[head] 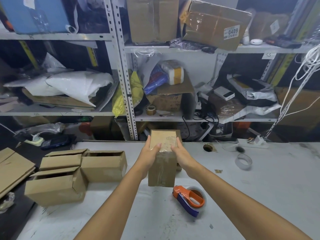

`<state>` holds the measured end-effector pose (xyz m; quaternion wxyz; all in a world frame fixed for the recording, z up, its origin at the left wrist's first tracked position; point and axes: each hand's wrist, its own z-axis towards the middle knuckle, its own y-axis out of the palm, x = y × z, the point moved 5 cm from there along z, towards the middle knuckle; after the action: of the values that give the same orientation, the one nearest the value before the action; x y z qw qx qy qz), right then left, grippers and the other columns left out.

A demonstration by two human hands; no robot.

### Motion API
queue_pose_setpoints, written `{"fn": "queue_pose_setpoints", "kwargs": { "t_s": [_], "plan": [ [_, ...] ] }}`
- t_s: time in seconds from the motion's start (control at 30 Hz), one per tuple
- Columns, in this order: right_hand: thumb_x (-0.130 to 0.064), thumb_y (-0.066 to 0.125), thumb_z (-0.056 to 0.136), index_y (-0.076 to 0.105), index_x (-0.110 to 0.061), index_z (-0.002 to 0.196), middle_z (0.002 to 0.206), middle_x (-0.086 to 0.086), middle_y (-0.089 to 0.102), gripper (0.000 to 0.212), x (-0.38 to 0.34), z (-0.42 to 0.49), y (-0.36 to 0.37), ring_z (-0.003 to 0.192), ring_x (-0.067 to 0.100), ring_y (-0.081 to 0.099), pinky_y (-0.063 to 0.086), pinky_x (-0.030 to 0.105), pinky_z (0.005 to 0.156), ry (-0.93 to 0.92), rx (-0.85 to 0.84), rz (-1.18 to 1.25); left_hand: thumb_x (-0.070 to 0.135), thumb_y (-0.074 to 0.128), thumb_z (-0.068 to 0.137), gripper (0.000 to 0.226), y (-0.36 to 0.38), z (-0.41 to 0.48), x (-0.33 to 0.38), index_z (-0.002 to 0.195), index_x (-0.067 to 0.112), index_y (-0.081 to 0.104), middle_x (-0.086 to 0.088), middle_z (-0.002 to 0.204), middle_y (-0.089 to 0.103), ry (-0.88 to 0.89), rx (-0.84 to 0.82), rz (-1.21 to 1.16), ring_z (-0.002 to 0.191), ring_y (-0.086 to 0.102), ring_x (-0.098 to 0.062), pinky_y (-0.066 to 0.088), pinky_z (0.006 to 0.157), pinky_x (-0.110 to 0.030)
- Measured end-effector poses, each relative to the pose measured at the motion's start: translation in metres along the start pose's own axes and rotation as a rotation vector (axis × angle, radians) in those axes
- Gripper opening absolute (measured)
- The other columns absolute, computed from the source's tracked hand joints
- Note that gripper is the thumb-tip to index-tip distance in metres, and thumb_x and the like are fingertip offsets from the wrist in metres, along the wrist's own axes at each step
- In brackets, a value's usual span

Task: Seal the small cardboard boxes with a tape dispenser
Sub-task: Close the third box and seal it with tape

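Note:
A small cardboard box point(161, 172) with clear tape down its near face is held up over the middle of the table. My left hand point(150, 151) grips its left side, thumb on the top face. My right hand point(180, 152) grips its right side. The orange and blue tape dispenser point(190, 199) with a clear tape roll lies on the table just below and right of the box, untouched. Three more small boxes with open flaps stand at the left: one point(103, 166) nearest the centre, one point(60, 161) behind, one point(55, 187) in front.
Flat cardboard point(13, 168) lies at the far left edge. A loose tape roll point(243, 161) and a cable hole point(207, 147) are on the grey table point(259, 196) at the right. Cluttered metal shelves point(124, 66) rise behind the table; white cords point(297, 78) hang at right.

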<state>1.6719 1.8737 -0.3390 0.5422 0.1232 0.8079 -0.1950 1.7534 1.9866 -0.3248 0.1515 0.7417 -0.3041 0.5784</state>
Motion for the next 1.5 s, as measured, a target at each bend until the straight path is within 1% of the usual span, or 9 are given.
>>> {"fn": "queue_pose_setpoints", "kwargs": {
  "t_s": [0.27,0.43,0.6,0.73,0.97,1.17,1.27,1.4,1.5],
  "plan": [
    [-0.052,0.032,0.104,0.011,-0.034,0.157,0.160,-0.001,0.028,0.060,-0.008,0.008,-0.015,0.134,0.026,0.041,0.040,0.048,0.110,0.156,0.061,0.094,0.044,0.063,0.092,0.079,-0.011,0.006,0.009,0.157,0.032,0.019,0.000,0.158,0.034,0.105,-0.057,0.123,0.142,0.034,-0.020,0.032,0.105,-0.029],
    [-0.064,0.038,0.096,0.020,-0.044,0.153,0.165,-0.003,-0.014,0.063,-0.023,0.011,-0.016,0.153,0.025,0.001,0.017,0.048,0.119,-0.113,0.006,-0.230,0.051,0.055,0.095,0.068,-0.023,0.014,0.012,0.154,0.029,0.030,0.001,0.154,0.040,0.118,-0.016,0.168,0.139,0.039,-0.020,0.032,0.102,-0.027],
    [-0.050,0.059,0.093,0.055,-0.036,0.137,0.159,-0.003,0.033,0.046,-0.030,0.016,-0.023,0.144,0.018,0.032,0.033,0.029,0.104,-0.272,-0.017,-0.308,0.056,0.052,0.094,0.069,-0.026,0.018,0.014,0.153,0.024,0.034,0.008,0.158,0.032,0.134,-0.042,0.189,0.139,0.036,-0.015,0.031,0.102,-0.026],
    [-0.038,0.060,0.096,0.064,-0.030,0.124,0.126,-0.010,0.062,0.030,-0.032,0.015,-0.028,0.121,0.010,0.054,0.045,0.020,0.091,-0.326,0.040,-0.215,0.054,0.055,0.093,0.070,-0.026,0.016,0.016,0.153,0.027,0.032,0.006,0.152,0.042,0.120,-0.048,0.160,0.136,0.042,-0.018,0.035,0.102,-0.029],
    [-0.039,0.057,0.098,0.062,-0.027,0.125,0.120,-0.008,0.063,0.030,-0.028,0.016,-0.047,0.115,0.014,0.058,0.052,0.036,0.098,-0.256,0.153,0.047,0.043,0.068,0.089,0.062,-0.033,0.014,0.001,0.144,0.029,0.044,0.007,0.126,0.059,0.107,-0.100,0.376,0.113,0.056,-0.016,0.047,0.090,-0.033],
    [-0.049,0.065,0.090,0.035,-0.033,0.151,0.137,-0.022,0.038,0.070,-0.028,0.015,-0.045,0.128,0.002,0.035,0.039,0.034,0.107,-0.280,0.075,-0.342,0.042,0.076,0.083,0.065,-0.038,0.019,-0.004,0.142,0.038,0.049,0.012,0.124,0.064,0.144,-0.158,0.483,0.116,0.058,-0.013,0.047,0.105,-0.046],
    [-0.051,0.067,0.088,0.027,-0.041,0.153,0.146,-0.016,0.042,0.077,-0.028,0.017,-0.039,0.131,0.011,0.042,0.050,0.032,0.097,-0.274,0.008,-0.369,0.044,0.075,0.083,0.065,-0.032,0.017,0.000,0.142,0.041,0.048,0.013,0.126,0.064,0.171,-0.195,0.514,0.117,0.058,-0.013,0.047,0.104,-0.045],
    [-0.042,0.067,0.091,0.032,-0.042,0.149,0.141,-0.010,0.048,0.068,-0.025,0.019,-0.039,0.125,0.014,0.049,0.052,0.026,0.085,-0.289,0.023,-0.300,0.047,0.077,0.080,0.070,-0.029,0.017,0.001,0.143,0.039,0.048,0.013,0.128,0.062,0.193,-0.129,0.527,0.115,0.058,-0.013,0.050,0.102,-0.045],
    [-0.042,0.067,0.091,0.033,-0.040,0.149,0.142,-0.008,0.048,0.067,-0.023,0.021,-0.046,0.125,0.017,0.049,0.053,0.039,0.096,-0.284,0.114,-0.215,0.049,0.075,0.080,0.072,-0.035,0.019,0.010,0.145,0.035,0.046,0.009,0.140,0.055,0.251,0.066,0.566,0.123,0.053,-0.014,0.047,0.104,-0.043]
  ]
}}
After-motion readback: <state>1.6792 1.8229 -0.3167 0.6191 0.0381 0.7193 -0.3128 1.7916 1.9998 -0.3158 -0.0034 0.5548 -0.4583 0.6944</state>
